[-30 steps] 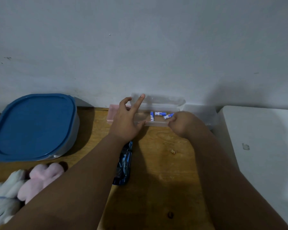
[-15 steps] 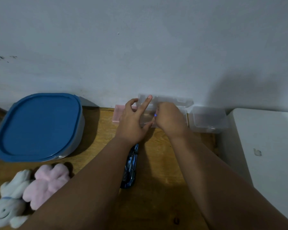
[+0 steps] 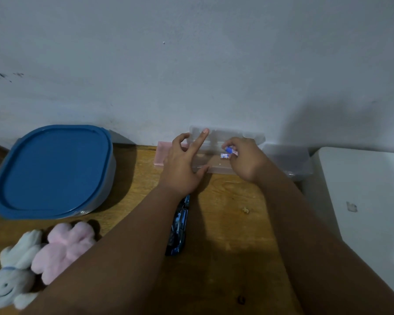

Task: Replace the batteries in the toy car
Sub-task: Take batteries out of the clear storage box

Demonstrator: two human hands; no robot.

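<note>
— Where are the batteries?

— In the clear plastic box (image 3: 216, 165) at the back of the wooden surface (image 3: 225, 223), against the wall (image 3: 191, 64). Its lid (image 3: 225, 135) stands open, leaning toward the wall. The right hand (image 3: 246, 160) is over the box, and its fingers (image 3: 231, 145) are pinched together on a blue-and-white battery (image 3: 229, 151). A second battery (image 3: 224, 156) shows just below it; whether that one is also gripped or lies in the box, I cannot tell.

— And the left hand?

— The left hand (image 3: 182, 167) rests on the left end of the box. Its fingers are spread apart, the index pointing up along the lid, the thumb along the front edge of the box; they close on nothing.

— The toy car?

— The blue toy car (image 3: 178, 228) lies on the surface nearer the person, partly hidden under the left forearm, well apart from the box.

— What else is around?

— A container with a blue lid (image 3: 52, 169) at the left, a pink plush toy (image 3: 64, 248) and a white plush toy (image 3: 11, 276) in front of it, a second clear box (image 3: 289, 160) just right of the open one, and a white cabinet (image 3: 362, 201) at the right edge.
</note>
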